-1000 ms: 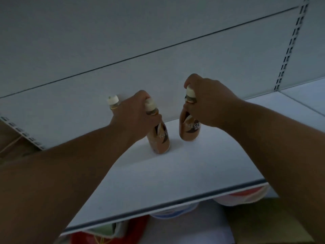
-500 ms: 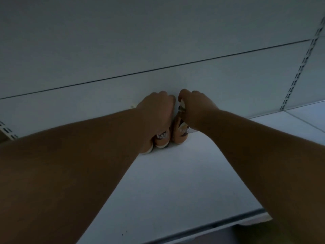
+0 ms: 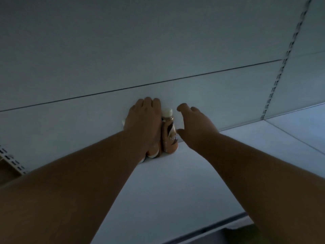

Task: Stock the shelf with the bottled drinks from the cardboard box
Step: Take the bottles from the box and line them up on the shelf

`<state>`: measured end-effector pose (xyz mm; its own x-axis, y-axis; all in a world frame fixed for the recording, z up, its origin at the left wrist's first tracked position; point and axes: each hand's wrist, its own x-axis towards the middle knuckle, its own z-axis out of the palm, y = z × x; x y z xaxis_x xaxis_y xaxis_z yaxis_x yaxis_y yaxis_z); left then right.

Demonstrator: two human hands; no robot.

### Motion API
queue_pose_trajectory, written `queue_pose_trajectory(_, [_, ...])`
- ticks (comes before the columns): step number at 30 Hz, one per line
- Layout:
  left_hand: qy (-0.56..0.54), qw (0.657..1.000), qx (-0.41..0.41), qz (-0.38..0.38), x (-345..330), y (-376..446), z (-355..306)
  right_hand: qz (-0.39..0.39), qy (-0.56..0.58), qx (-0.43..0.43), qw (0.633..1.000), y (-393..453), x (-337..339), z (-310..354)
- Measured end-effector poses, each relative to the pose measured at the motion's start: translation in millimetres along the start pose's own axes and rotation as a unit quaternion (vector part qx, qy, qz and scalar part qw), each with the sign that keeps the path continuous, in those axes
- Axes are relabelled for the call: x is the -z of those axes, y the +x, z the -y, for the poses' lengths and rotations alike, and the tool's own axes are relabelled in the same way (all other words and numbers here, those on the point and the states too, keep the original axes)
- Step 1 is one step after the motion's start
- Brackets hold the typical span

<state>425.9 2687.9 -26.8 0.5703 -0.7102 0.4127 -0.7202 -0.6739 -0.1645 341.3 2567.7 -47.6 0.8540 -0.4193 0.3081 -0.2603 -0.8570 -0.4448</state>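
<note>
Two bottles under my left hand (image 3: 143,124) are standing at the shelf's (image 3: 175,182) back wall; I cannot tell its grip. Beside them, a brown-filled, white-capped bottle (image 3: 169,136) is standing free, my right hand (image 3: 197,124) hovering released.

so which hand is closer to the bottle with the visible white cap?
Left. The left hand lies against that bottle's left side, covering the neighbouring bottles. The right hand is open just to its right, its thumb close by the label, fingers clear of the cap.
</note>
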Motion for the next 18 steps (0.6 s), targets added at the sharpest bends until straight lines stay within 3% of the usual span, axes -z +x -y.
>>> queue_pose_trajectory(2, [-0.061, 0.996, -0.052, -0.050, 1, -12, -18, -0.002, -0.011, 0.000, 1.000, -25, 20, -9])
queue_pose_trajectory(5, [-0.155, 0.974, -0.158, -0.047, -8, -42, -70, -0.031, -0.025, -0.012, 0.999, -76, 51, -38])
queue_pose_trajectory(12, [-0.368, 0.903, -0.205, 0.084, -31, -130, -222, -0.071, -0.089, -0.134, 0.984, -226, 76, -132])
queue_pose_trajectory(15, [-0.410, 0.875, -0.229, 0.121, -53, -164, -279, -0.078, -0.092, -0.194, 0.974, -284, 70, -176])
queue_pose_trajectory(18, [-0.413, 0.849, -0.247, 0.217, -85, -199, -328, -0.049, -0.084, -0.269, 0.958, -332, 48, -223])
